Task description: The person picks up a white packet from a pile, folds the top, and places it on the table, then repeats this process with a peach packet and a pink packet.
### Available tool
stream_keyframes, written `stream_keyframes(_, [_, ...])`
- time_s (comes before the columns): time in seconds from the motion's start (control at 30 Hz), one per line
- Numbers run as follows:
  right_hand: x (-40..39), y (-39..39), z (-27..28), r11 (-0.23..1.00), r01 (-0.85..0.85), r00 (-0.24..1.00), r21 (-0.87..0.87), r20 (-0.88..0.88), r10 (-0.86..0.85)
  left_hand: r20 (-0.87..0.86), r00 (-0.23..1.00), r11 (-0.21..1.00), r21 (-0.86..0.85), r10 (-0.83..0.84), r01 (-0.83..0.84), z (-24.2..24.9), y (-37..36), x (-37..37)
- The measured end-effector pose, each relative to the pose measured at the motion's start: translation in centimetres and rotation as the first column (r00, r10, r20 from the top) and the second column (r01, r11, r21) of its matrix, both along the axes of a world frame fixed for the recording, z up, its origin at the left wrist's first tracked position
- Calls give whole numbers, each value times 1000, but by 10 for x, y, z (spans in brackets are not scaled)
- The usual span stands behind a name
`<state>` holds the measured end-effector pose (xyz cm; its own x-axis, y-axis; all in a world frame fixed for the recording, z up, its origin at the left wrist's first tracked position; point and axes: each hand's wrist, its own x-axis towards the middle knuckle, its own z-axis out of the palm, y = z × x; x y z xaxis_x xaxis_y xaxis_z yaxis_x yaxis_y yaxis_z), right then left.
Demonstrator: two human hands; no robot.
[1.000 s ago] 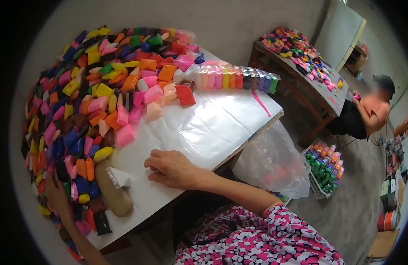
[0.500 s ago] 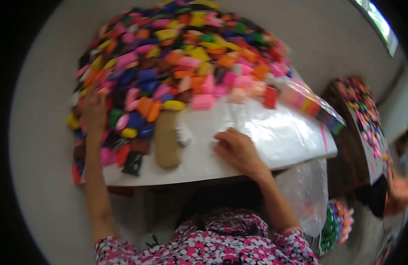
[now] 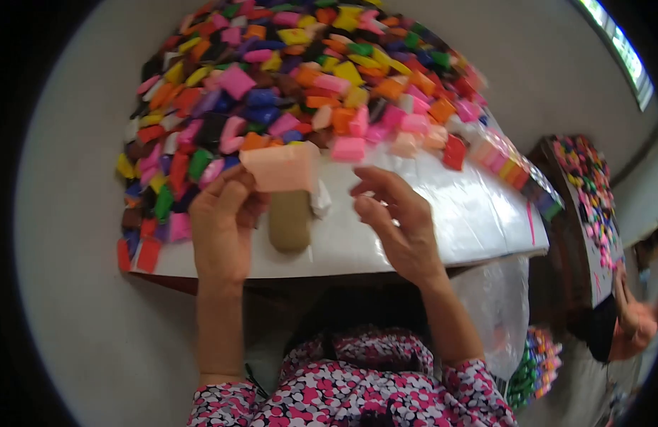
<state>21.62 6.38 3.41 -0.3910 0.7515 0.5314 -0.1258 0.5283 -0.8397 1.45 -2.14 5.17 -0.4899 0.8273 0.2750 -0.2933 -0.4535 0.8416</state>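
My left hand (image 3: 222, 224) holds a pale peach packet (image 3: 280, 166) by its left edge, lifted above the white table (image 3: 414, 235). My right hand (image 3: 400, 220) is raised just right of the packet with fingers spread and nothing in it. A big heap of small coloured packets (image 3: 307, 78) covers the far and left part of the table. A tan lump (image 3: 290, 222) with a white scrap (image 3: 319, 201) beside it lies below the held packet.
A sealed row of coloured packets (image 3: 510, 167) lies at the table's right end, with a pink stick (image 3: 532, 222) near it. A clear plastic bag (image 3: 496, 306) hangs off the right edge. Another person (image 3: 631, 324) sits by a second table (image 3: 592, 206) of packets; a crate (image 3: 535, 363) stands on the floor.
My left hand came off the heap's left side holding a peach packet and moved toward the middle. My right hand lifted off the table and opened its fingers.
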Motion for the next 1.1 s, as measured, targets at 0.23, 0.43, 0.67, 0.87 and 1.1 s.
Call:
stream_keyframes(0.23, [31, -6, 6, 975, 180, 981, 134, 53, -188, 22, 966, 959, -113, -259, 260, -21, 2, 88])
stream_keyframes(0.43, [67, 0, 7, 921, 187, 941, 343, 206, -268, -231, 901, 924, -203, -368, 325, -20, 20, 108])
stream_keyframes(0.67, [79, 10, 9, 900, 71, 913, 430, 335, -232, -255, 804, 840, -246, -538, 484, -26, 42, 111])
stream_keyframes(0.87, [82, 14, 2, 954, 42, 928, 297, 343, -147, -287, 807, 857, -165, -516, 489, -34, 46, 116])
stream_keyframes(1.1, [87, 19, -16, 979, 47, 933, 200, 341, -115, -110, 857, 847, -254, -504, 466, -43, 46, 128])
